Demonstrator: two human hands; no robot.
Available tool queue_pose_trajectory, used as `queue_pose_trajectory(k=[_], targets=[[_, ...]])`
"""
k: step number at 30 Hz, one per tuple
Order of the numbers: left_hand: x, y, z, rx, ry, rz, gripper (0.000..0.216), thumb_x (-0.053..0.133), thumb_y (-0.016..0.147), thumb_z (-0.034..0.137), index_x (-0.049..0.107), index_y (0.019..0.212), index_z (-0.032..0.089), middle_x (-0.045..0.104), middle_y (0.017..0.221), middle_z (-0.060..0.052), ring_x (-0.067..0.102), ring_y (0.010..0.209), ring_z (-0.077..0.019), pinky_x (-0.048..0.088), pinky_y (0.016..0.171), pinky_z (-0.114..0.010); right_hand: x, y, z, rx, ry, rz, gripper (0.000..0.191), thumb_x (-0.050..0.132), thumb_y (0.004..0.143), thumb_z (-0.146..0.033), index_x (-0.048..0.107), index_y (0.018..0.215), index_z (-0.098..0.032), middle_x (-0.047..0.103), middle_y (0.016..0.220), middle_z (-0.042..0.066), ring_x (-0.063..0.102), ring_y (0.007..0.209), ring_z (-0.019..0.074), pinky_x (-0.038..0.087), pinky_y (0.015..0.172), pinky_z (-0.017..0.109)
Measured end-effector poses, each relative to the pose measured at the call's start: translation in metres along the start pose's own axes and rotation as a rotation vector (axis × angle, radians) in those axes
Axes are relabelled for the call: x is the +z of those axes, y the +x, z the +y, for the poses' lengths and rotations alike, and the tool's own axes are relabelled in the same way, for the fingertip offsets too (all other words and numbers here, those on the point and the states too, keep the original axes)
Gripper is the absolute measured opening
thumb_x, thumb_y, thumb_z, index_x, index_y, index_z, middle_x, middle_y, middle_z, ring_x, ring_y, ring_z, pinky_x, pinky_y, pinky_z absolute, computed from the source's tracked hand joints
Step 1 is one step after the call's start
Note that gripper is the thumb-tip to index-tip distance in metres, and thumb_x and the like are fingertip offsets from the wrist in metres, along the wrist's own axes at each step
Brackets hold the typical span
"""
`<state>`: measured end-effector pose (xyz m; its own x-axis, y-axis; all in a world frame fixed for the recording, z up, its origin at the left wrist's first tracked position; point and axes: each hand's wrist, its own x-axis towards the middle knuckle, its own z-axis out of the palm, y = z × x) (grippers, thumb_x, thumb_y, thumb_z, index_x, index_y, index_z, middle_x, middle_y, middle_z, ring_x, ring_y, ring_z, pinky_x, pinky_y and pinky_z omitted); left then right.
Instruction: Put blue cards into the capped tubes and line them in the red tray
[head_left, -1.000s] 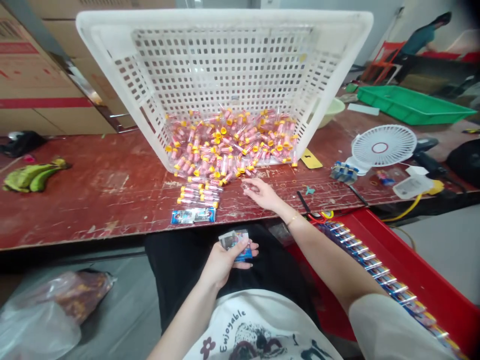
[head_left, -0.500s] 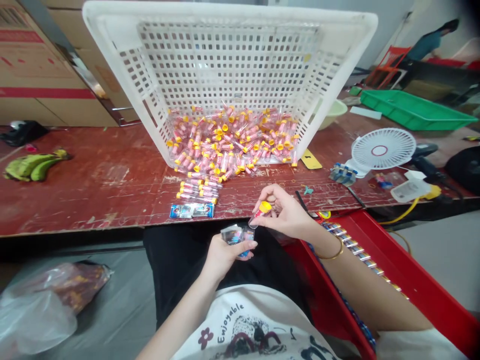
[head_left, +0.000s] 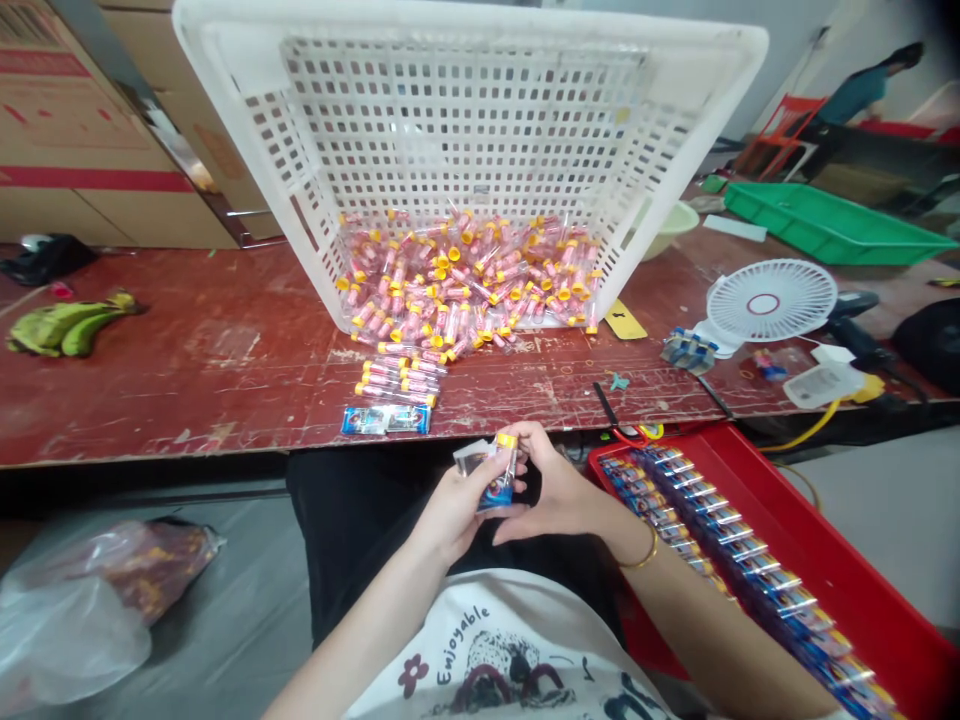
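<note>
One clear, yellow-capped cylinder [head_left: 508, 449] against flat blue packaging [head_left: 496, 494] in left hand [head_left: 455, 502]

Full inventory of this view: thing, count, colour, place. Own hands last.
Table: 1, red, centre
Perforated crate: 1, white, on table
Capped tubes: many, pink and yellow, in and before crate
Held tube: 1, yellow cap, at hands
Held packets: count unclear, blue, left hand
Table packets: count unclear, blue, near edge
Tray: 1, red, lower right
Packaged pieces: many, mostly blue, in red tray
Scissors: 1, red handles, table edge
Fan: 1, white, table right
Shallow tray: 1, green, far right
Bowl: 1, pale, beside crate
Bananas: one bunch, green, left
Cardboard boxes: several, brown, back left
Plastic bag: 1, translucent, lower left
Chair: 1, orange, background
Co-worker: 1, teal top, background
Left hand: 1, bare, on packets
Right hand: 1, bare, at tube
</note>
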<state>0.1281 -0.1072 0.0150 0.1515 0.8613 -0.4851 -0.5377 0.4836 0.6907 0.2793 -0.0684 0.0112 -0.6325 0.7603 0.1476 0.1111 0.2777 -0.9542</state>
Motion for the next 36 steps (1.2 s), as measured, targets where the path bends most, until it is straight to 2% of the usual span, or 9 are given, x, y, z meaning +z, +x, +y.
queue_pose_trajectory(k=[4, 6, 12, 18, 23, 25, 27, 29, 36], targets=[[0.006, -0.001, -0.002, 0.034, -0.050, -0.006, 0.030, 0.079, 0.069, 0.033, 0.072, 0.091, 0.013, 0.070, 0.076, -0.004, 0.063, 0.065, -0.0112, 0.052, 0.062, -0.020, 0.019, -0.009, 0.007, 0.000, -0.121, 0.255, 0.069, 0.079, 0.060, -0.020, 0.035, 0.113, -0.025, 0.050, 0.110, 0.006, 0.056, 0.099, 0.0214, 0.049, 0.084, 0.037], [0.007, -0.004, -0.003, 0.026, -0.035, -0.023, 0.030, 0.079, 0.069, 0.031, 0.072, 0.092, 0.013, 0.071, 0.078, -0.005, 0.064, 0.068, -0.0121, 0.052, 0.064, -0.021, 0.021, -0.009, 0.010, -0.019, -0.118, 0.311, 0.069, 0.078, 0.059, -0.018, 0.035, 0.112, -0.025, 0.050, 0.107, 0.005, 0.056, 0.097, 0.0210, 0.049, 0.083, 0.036], [0.010, -0.010, -0.003, 0.040, -0.066, 0.021, 0.028, 0.084, 0.061, 0.026, 0.072, 0.081, 0.012, 0.070, 0.072, -0.003, 0.063, 0.064, -0.0118, 0.050, 0.061, -0.020, 0.023, -0.010, 0.010, -0.080, -0.125, 0.324, 0.065, 0.076, 0.061, -0.018, 0.035, 0.111, -0.026, 0.049, 0.102, 0.003, 0.055, 0.094, 0.0195, 0.049, 0.080, 0.034], [0.007, -0.006, -0.005, 0.076, -0.064, 0.010, 0.030, 0.084, 0.061, 0.023, 0.072, 0.085, 0.011, 0.070, 0.078, -0.004, 0.063, 0.069, -0.0107, 0.051, 0.064, -0.018, 0.020, -0.011, 0.010, -0.063, -0.002, 0.298, 0.066, 0.080, 0.060, -0.022, 0.039, 0.111, -0.025, 0.050, 0.104, 0.004, 0.055, 0.093, 0.0198, 0.047, 0.082, 0.035], [0.000, -0.002, -0.010, 0.024, 0.000, -0.036, 0.032, 0.084, 0.062, 0.024, 0.072, 0.090, 0.013, 0.070, 0.085, -0.006, 0.065, 0.075, -0.0157, 0.058, 0.064, -0.029, 0.008, -0.010, 0.011, -0.059, 0.198, 0.271, 0.021, 0.060, 0.084, -0.035, 0.049, 0.097, -0.022, 0.056, 0.096, 0.006, 0.057, 0.091, 0.0203, 0.046, 0.083, 0.039], [0.000, -0.001, -0.011, 0.020, -0.020, -0.027, 0.031, 0.083, 0.063, 0.024, 0.072, 0.089, 0.012, 0.070, 0.085, -0.006, 0.065, 0.074, -0.0148, 0.058, 0.065, -0.027, 0.008, -0.011, 0.009, -0.051, 0.190, 0.269, 0.030, 0.067, 0.079, -0.035, 0.049, 0.100, -0.023, 0.056, 0.098, 0.005, 0.057, 0.092, 0.0208, 0.046, 0.083, 0.039], [0.001, -0.001, -0.011, 0.006, -0.071, -0.010, 0.030, 0.084, 0.062, 0.023, 0.073, 0.088, 0.012, 0.070, 0.081, -0.005, 0.065, 0.071, -0.0132, 0.058, 0.065, -0.024, 0.010, -0.013, 0.007, -0.042, 0.129, 0.253, 0.056, 0.080, 0.065, -0.030, 0.045, 0.108, -0.024, 0.054, 0.104, 0.005, 0.056, 0.095, 0.0212, 0.046, 0.085, 0.038], [0.003, -0.001, -0.012, -0.010, -0.119, -0.012, 0.030, 0.085, 0.061, 0.022, 0.073, 0.087, 0.011, 0.070, 0.076, -0.005, 0.066, 0.068, -0.0128, 0.057, 0.065, -0.023, 0.015, -0.015, 0.005, -0.040, 0.047, 0.273, 0.071, 0.084, 0.057, -0.023, 0.040, 0.112, -0.026, 0.051, 0.108, 0.005, 0.055, 0.096, 0.0206, 0.047, 0.084, 0.036], [0.006, -0.003, -0.014, -0.014, -0.127, -0.044, 0.026, 0.082, 0.065, 0.021, 0.073, 0.087, 0.012, 0.071, 0.074, -0.005, 0.067, 0.066, -0.0135, 0.056, 0.065, -0.020, 0.025, -0.015, 0.006, -0.063, -0.040, 0.340, 0.061, 0.074, 0.061, -0.014, 0.038, 0.110, -0.025, 0.046, 0.102, 0.004, 0.054, 0.088, 0.0171, 0.048, 0.076, 0.032]])
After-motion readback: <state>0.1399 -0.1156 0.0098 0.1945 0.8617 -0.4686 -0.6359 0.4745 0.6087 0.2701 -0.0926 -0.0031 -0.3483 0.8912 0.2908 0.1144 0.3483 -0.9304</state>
